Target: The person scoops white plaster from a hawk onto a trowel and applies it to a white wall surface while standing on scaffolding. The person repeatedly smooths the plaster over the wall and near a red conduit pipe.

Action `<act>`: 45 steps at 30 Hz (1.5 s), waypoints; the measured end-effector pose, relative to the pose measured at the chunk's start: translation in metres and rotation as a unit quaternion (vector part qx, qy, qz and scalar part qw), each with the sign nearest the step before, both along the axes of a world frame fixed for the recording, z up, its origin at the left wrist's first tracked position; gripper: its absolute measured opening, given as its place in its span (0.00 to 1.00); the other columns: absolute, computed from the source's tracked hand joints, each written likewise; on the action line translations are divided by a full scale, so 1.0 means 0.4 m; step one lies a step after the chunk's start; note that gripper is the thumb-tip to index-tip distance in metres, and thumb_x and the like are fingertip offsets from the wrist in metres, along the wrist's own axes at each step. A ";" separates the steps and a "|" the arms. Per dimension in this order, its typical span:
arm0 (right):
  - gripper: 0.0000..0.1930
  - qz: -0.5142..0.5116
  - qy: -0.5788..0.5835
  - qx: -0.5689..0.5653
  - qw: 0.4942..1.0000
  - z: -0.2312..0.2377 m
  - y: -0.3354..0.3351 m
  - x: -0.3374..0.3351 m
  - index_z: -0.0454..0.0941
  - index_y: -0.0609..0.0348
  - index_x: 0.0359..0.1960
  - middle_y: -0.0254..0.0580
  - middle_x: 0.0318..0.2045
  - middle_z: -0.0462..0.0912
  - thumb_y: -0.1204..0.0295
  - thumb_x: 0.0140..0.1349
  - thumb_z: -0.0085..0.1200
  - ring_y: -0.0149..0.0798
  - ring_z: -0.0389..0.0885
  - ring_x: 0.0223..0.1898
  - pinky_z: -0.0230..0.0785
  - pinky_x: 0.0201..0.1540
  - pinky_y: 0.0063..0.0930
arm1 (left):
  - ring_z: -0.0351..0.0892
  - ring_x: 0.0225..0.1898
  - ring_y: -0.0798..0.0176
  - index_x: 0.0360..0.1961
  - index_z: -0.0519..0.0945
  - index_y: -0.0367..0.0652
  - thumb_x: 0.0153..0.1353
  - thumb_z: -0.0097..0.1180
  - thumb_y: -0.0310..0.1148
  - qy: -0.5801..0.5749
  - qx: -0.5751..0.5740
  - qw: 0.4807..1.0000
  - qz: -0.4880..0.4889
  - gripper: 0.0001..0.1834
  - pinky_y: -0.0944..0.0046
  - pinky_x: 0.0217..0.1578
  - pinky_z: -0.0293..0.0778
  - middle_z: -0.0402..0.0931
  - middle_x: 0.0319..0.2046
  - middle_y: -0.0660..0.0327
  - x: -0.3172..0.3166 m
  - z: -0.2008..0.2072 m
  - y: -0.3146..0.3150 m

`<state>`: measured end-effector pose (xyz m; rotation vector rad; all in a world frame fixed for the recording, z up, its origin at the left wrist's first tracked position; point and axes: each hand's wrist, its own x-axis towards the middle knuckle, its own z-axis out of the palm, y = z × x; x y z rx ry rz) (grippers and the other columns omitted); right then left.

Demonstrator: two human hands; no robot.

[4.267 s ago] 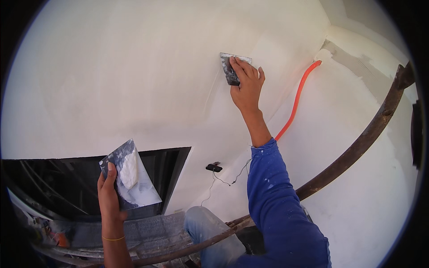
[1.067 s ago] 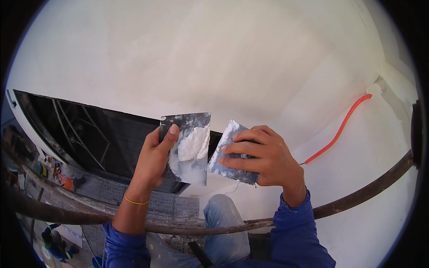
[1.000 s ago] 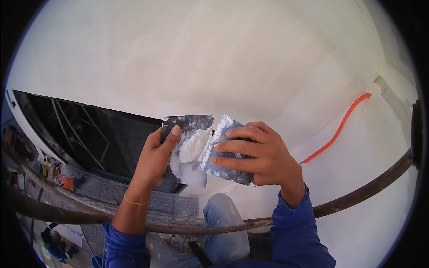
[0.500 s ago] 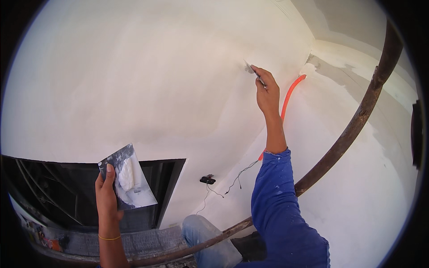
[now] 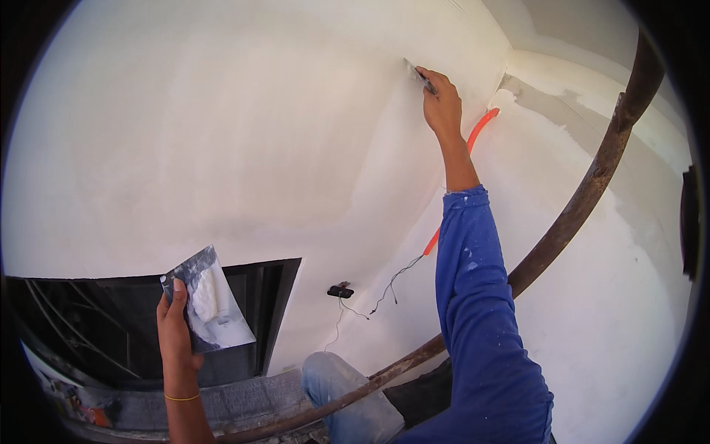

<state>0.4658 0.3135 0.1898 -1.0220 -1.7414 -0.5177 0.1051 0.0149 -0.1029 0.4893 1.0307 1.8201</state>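
Observation:
My right hand (image 5: 443, 103) is closed on the handle of a putty knife (image 5: 412, 71), its blade against the white wall (image 5: 281, 133) high up near the corner. The blade is seen nearly edge-on. Lower left, my left hand (image 5: 176, 325) grips a flat metal plate (image 5: 235, 325) by its left edge, thumb on top. A thick lump of white putty (image 5: 206, 296) lies on the plate, with smears around it. The fingers beneath the plate are hidden.
A rusty pole (image 5: 577, 211) curves past my right arm, and another pole (image 5: 384, 377) crosses my knee (image 5: 333, 377). An orange conduit (image 5: 481, 129) with loose wires (image 5: 399, 281) hangs by the corner. Below are a black wall box (image 5: 340, 291) and a dark window opening (image 5: 111, 318).
My right hand has moved upward along the wall with the putty knife, the arm reaching farther. The left hand and its plate have shifted only slightly.

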 end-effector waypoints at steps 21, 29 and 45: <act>0.42 -0.023 -0.003 0.026 0.999 -0.913 0.052 -0.074 0.73 0.48 0.70 0.38 0.66 0.73 0.85 0.46 0.50 0.48 0.65 0.70 0.41 0.75 0.59 | 0.84 0.43 0.66 0.54 0.79 0.37 0.73 0.58 0.48 -0.012 -0.017 1.000 0.004 0.23 0.65 0.44 0.80 0.83 0.44 0.61 -0.003 -0.006 0.002; 0.37 0.015 0.078 -0.142 0.987 -1.103 -0.118 -0.227 0.68 0.49 0.72 0.43 0.70 0.68 0.83 0.57 0.52 0.51 0.65 0.70 0.54 0.72 0.51 | 0.84 0.43 0.67 0.53 0.80 0.39 0.74 0.56 0.47 -0.029 -0.027 0.998 -0.051 0.21 0.64 0.45 0.80 0.83 0.43 0.62 -0.034 -0.039 0.015; 0.41 0.361 -0.234 -0.219 0.876 -0.674 -0.482 -0.294 0.76 0.37 0.67 0.35 0.69 0.69 0.90 0.49 0.55 0.51 0.65 0.70 0.62 0.71 0.48 | 0.88 0.43 0.60 0.56 0.77 0.39 0.77 0.48 0.44 -0.227 0.020 0.951 -0.207 0.20 0.60 0.43 0.86 0.85 0.47 0.56 -0.010 -0.032 0.018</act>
